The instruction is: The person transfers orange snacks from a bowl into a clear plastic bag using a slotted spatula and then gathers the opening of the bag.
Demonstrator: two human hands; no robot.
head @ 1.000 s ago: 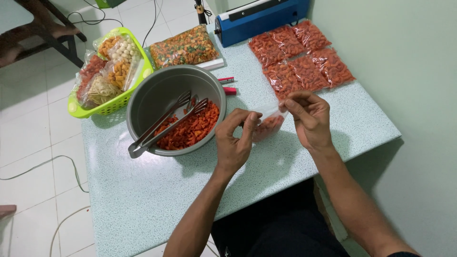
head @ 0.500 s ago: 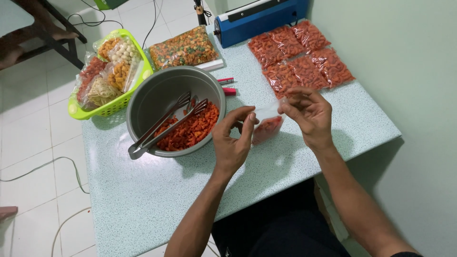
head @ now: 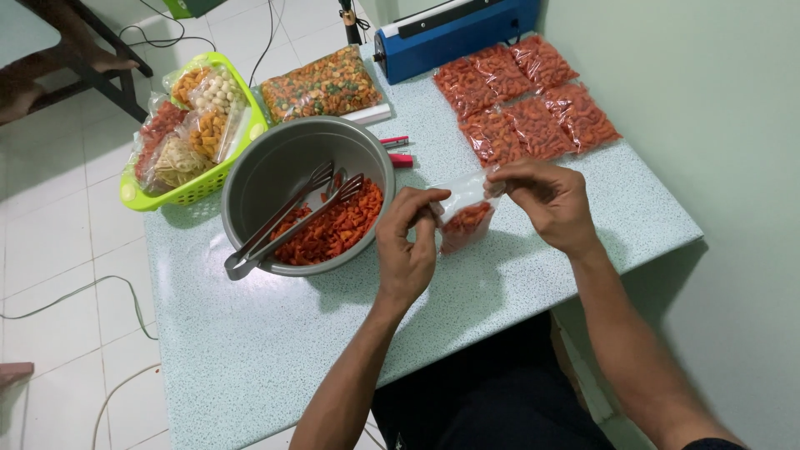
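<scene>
Over a speckled table point(head: 250, 350), a person's left hand point(head: 406, 250) & right hand point(head: 546, 204) each pinch a top corner of a small clear bag point(head: 467, 218), part-filled w/ orange-red snack pieces, held just above the tabletop beside a grey pot point(head: 275, 167). Metal tongs point(head: 287, 218) rest in the pot on more snacks; six filled packets point(head: 525, 96) lie near a blue heat sealer point(head: 454, 29), w/ a green basket point(head: 187, 187) of mixed snack bags at left.

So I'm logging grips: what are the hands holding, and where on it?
A small clear bag partly filled with orange snacks: left hand and right hand each pinch its open top edge.
</scene>
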